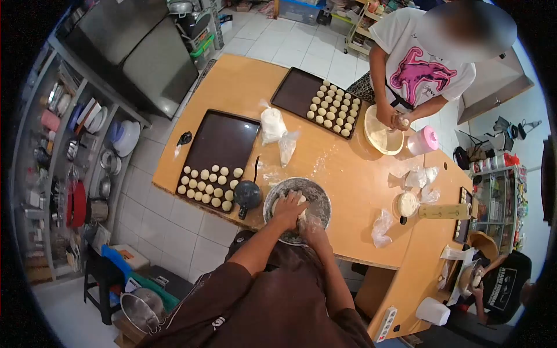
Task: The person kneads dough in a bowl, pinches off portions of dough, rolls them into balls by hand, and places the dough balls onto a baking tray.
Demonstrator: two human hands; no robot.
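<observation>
A metal bowl (pixel 326 200), its inside coated with flour, sits at the table's near edge in front of me. My left hand (pixel 288 211) is inside it, fingers curved over pale dough (pixel 301 203) and gripping it. Flour whitens my right hand (pixel 313 231), which is lower in the bowl beside the dough; its fingers are blurred and partly hidden. Left of the bowl stands a small dark round kitchen scale or similar device (pixel 248 195). Close to that is a dark baking tray (pixel 223 136) with rows of dough balls (pixel 206 187) at its near end.
Across the table (pixel 348 191), another person's hands (pixel 401 120) work over a yellow basin (pixel 383 142). Beside it lies a second tray (pixel 293 90) with dough balls. Flour bags (pixel 272 126), a pink-lidded jar (pixel 423 140) and a roll (pixel 445 211) stand around. A co-worker (pixel 505 290) is at lower right.
</observation>
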